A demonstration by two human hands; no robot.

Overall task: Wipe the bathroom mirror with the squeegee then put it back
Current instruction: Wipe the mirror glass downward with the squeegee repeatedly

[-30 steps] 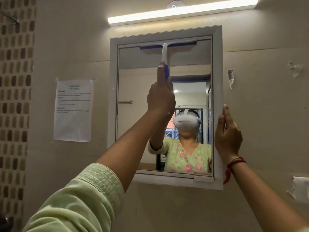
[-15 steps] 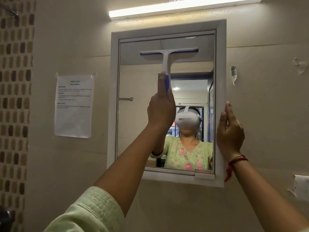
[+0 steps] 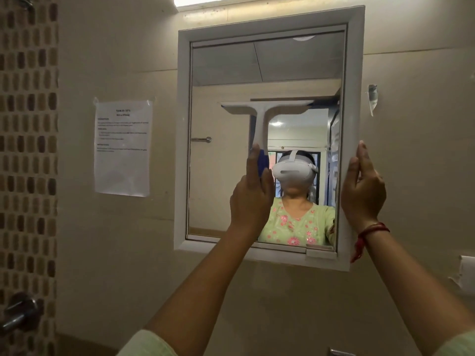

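The left hand (image 3: 250, 201) is wrapped around the lower end of the squeegee (image 3: 259, 124), fingers curled shut on the blue part of the handle with the thumb laid up along it, a hold that seems meant to press the blade flat against the glass while steering the stroke. The right hand (image 3: 362, 191) grips nothing: its fingers are straight and together, laid flat against the right side of the mirror frame (image 3: 354, 98), probably to steady the cabinet door so it does not swing under the pressure. The squeegee stands upright, its white crossbar level and set across the middle of the mirror (image 3: 223, 188), roughly halfway up the glass and spanning much of its width, with a strip of glass left free at either end. Because the bar lies level, each pass should clear one broad band; the glass below it is judged not yet wiped on this stroke. By count there is one squeegee, one mirror and two hands, one red thread (image 3: 365, 235) on the right wrist, one printed sheet (image 3: 122, 147) taped to the wall left of the frame, one light strip (image 3: 205, 0) at the top edge, and one metal tap fitting (image 3: 19, 313) at lower left. Where the squeegee is to be put back is not in view.
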